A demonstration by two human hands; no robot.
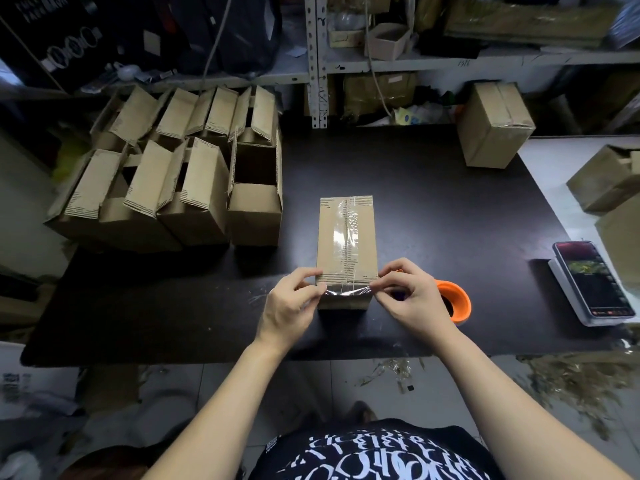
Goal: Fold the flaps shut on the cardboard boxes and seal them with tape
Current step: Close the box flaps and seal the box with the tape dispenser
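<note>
While hands point(291, 303) point(412, 299) pinch tape point(346, 291), box point(329, 237) flaps shut

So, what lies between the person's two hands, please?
In the head view, a clear tape strip on the box, pinched by left hand and right hand.

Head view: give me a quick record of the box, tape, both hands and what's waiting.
box: flaps shut, mid table
tape: clear strip along top seam, end stretched across near edge
left hand: pinches tape at near left corner
right hand: pinches tape at near right corner
roll: orange, beside right hand; held or resting, cannot tell
open boxes: cluster at far left, flaps up
sealed box: far right on table
</note>
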